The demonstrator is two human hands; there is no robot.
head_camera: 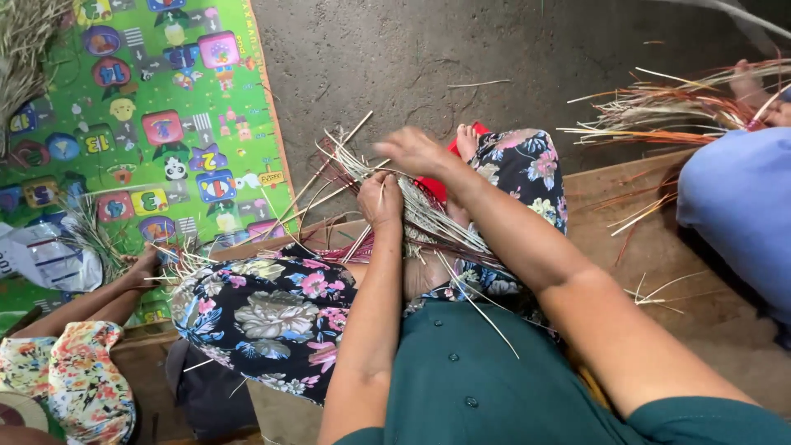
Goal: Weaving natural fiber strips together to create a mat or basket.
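Both hands are up at a bundle of pale straw strips (428, 218) lying across the lap, over the flowered trousers (280, 313). The left hand (381, 200) is curled tight, pinching a few strips between thumb and fingers. The right hand (416, 151) sits just above it, fingers bent over the loose ends; can't tell if it's really gripping. Another person's hand (144, 265) rests near the green play mat (148, 124).

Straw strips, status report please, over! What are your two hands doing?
Left hand pinching pale straw strips over lap. Right hand open above them, fingers spread. Another person's hand on more strips at left, well apart.
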